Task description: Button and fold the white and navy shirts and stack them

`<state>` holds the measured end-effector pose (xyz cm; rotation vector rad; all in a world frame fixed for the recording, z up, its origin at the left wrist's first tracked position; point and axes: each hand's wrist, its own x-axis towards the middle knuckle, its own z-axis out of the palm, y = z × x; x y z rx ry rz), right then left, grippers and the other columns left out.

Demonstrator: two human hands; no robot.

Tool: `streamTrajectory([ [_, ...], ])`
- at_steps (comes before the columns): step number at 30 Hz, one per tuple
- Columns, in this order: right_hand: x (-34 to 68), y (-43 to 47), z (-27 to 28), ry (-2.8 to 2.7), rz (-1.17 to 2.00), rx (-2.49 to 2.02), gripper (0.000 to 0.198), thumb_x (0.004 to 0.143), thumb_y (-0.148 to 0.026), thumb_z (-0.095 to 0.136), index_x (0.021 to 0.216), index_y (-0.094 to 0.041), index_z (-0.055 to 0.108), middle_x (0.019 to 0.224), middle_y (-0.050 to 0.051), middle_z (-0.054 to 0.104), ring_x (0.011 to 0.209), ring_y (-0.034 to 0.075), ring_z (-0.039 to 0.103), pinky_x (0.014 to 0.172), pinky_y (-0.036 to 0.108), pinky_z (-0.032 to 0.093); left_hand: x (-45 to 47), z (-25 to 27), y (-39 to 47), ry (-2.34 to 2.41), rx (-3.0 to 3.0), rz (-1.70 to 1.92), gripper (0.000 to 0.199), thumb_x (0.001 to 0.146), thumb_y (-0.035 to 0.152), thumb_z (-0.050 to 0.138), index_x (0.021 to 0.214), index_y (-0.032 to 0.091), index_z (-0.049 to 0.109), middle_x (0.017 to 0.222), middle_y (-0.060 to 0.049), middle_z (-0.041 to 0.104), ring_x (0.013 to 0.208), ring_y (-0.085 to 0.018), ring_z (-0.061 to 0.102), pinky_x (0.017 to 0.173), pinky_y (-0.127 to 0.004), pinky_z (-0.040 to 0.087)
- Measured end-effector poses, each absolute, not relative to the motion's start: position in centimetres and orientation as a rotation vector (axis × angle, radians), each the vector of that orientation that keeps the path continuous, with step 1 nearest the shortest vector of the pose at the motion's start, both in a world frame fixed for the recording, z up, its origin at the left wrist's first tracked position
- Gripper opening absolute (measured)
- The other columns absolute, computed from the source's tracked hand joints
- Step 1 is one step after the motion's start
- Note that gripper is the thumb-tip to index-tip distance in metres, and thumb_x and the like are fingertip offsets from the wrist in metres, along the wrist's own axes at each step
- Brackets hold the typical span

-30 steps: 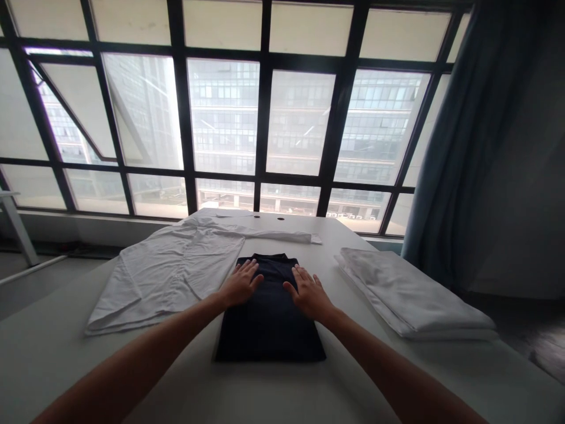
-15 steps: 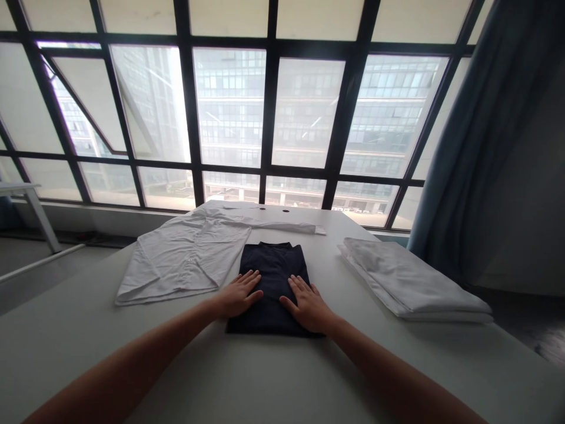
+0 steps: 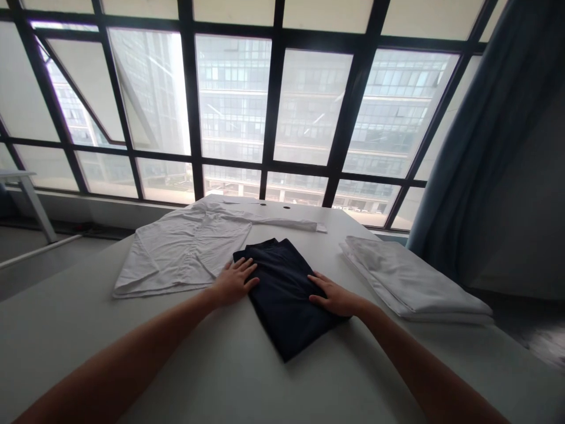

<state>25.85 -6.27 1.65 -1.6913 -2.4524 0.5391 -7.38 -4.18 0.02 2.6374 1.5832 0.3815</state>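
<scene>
A folded dark navy shirt (image 3: 286, 306) lies at a slant on the white table, its collar end pointing away and to the left. My left hand (image 3: 235, 281) rests on its left edge with the fingers stretched out. On the right edge lies my right hand (image 3: 333, 294), fingers extended over the cloth. Neither hand grips the fabric. Just beyond my left hand a white button shirt (image 3: 188, 253) is spread out, one sleeve reaching to the right.
Folded white cloth (image 3: 410, 280) is stacked at the right of the white table (image 3: 212, 371). Large black-framed windows (image 3: 233, 100) stand behind the table. A blue-grey curtain (image 3: 463, 176) hangs at the right, and another white table (image 3: 33, 200) stands far left.
The navy shirt has turned anticlockwise from nearly straight to a slant under my hands. My right hand has moved right, and my left hand slightly away and left.
</scene>
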Motion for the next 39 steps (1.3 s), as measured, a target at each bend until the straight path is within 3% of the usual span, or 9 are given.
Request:
streamTrajectory([
  [6,25.7,-6.5,1.6,-2.413,0.53,-1.663,0.079,0.085,-0.055,0.057,0.149,-0.013,0.038,0.157,0.013,0.029,0.145,0.029,0.027,0.119,0.042,0.022,-9.7,-1.0,-1.2,1.736,2.516,0.321,0.064,0.097,0.059,0.027,0.15,0.024,0.037,0.16,-0.01,0.023,0.149,-0.028,0.017,0.115,-0.055,0.016],
  [11,25.5,-6.5,2.0,-2.273,0.477,-1.628,0.079,0.078,-0.048,0.068,0.143,-0.011,0.046,0.147,0.016,0.045,0.135,0.03,0.041,0.114,0.041,0.031,-9.8,-0.8,-1.0,1.775,2.518,0.448,0.054,0.099,0.052,0.029,0.143,0.027,0.047,0.153,-0.007,0.04,0.141,-0.027,0.035,0.112,-0.048,0.028],
  [19,25.1,-6.1,2.5,-1.764,0.777,-1.848,0.048,0.089,-0.038,0.059,0.125,-0.006,0.061,0.118,0.017,0.067,0.103,0.025,0.066,0.089,0.03,0.05,-9.7,0.1,-1.6,1.687,2.627,0.571,0.047,0.097,0.048,0.038,0.13,0.025,0.062,0.131,-0.008,0.062,0.121,-0.029,0.052,0.105,-0.043,0.038],
  [24,27.1,-6.3,4.1,-1.744,1.226,-1.832,0.024,0.078,-0.027,0.068,0.095,-0.011,0.07,0.093,0.011,0.072,0.084,0.023,0.068,0.067,0.027,0.053,-9.3,0.7,-2.7,1.524,2.675,0.601,0.048,0.095,0.052,0.043,0.127,0.023,0.064,0.121,-0.01,0.064,0.113,-0.028,0.057,0.099,-0.04,0.043],
  [28,30.3,-6.3,5.4,-1.784,1.17,-2.056,0.026,0.068,-0.022,0.076,0.091,-0.013,0.07,0.09,0.009,0.07,0.079,0.023,0.067,0.06,0.026,0.051,-8.2,1.4,-4.2,1.278,2.686,0.579,0.047,0.095,0.054,0.044,0.122,0.025,0.068,0.113,-0.007,0.064,0.098,-0.022,0.063,0.091,-0.032,0.047],
  [30,31.1,-6.3,5.6,-1.856,1.032,-2.105,0.025,0.067,-0.02,0.076,0.091,-0.013,0.07,0.092,0.008,0.07,0.085,0.023,0.066,0.067,0.026,0.051,-7.8,1.5,-4.9,1.229,2.74,0.558,0.047,0.094,0.055,0.045,0.122,0.025,0.068,0.114,-0.008,0.063,0.103,-0.023,0.062,0.094,-0.034,0.046],
  [33,30.6,-6.4,5.4,-1.929,0.882,-2.071,0.023,0.082,-0.033,0.068,0.092,-0.013,0.069,0.095,0.009,0.07,0.091,0.022,0.065,0.074,0.026,0.049,-7.5,1.1,-5.3,1.256,2.806,0.499,0.052,0.093,0.058,0.047,0.132,0.027,0.06,0.133,-0.009,0.056,0.122,-0.028,0.052,0.104,-0.042,0.04],
  [36,28.8,-6.2,4.6,-1.915,0.788,-2.074,0.041,0.097,-0.047,0.046,0.092,-0.013,0.069,0.096,0.01,0.071,0.088,0.021,0.066,0.075,0.027,0.048,-7.7,0.4,-5.1,1.29,2.778,0.402,0.06,0.094,0.062,0.04,0.145,0.03,0.046,0.15,-0.008,0.043,0.139,-0.029,0.036,0.113,-0.044,0.03],
  [39,27.7,-5.8,3.8,-1.918,0.678,-2.076,0.038,0.098,-0.042,0.046,0.097,-0.012,0.07,0.1,0.011,0.072,0.091,0.021,0.067,0.08,0.026,0.047,-8.0,0.0,-4.7,1.347,2.731,0.339,0.069,0.093,0.068,0.036,0.149,0.027,0.04,0.157,-0.009,0.033,0.145,-0.029,0.027,0.116,-0.044,0.023],
])
